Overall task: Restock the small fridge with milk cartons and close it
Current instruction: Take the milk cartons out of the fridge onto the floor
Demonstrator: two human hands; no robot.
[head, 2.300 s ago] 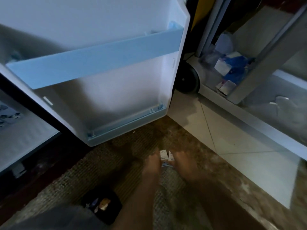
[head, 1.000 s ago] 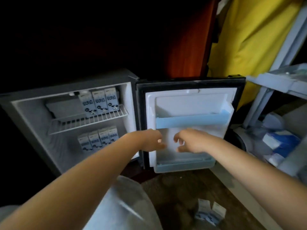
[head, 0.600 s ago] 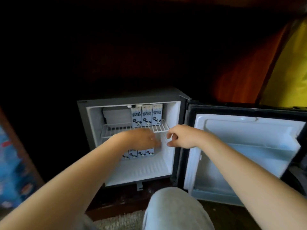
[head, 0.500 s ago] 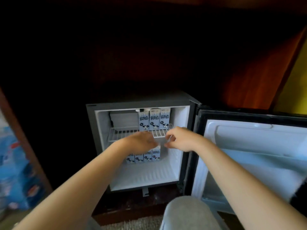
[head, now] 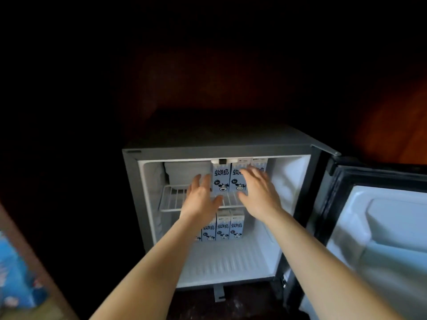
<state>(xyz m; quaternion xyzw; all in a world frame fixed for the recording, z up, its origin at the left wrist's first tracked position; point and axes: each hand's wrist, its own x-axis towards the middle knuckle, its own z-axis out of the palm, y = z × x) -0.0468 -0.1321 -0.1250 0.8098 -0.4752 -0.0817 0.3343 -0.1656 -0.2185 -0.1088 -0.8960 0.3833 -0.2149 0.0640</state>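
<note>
Fingers spread on both my left hand (head: 200, 199) and right hand (head: 258, 192), empty, flanking the upper milk cartons (head: 228, 177) on the wire shelf (head: 172, 200). More cartons (head: 227, 227) stand below in the small fridge (head: 231, 150), its door (head: 379, 227) open rightward.

left hand (head: 200, 199) bare | right hand (head: 260, 195) bare | forearms unsleeved
</note>
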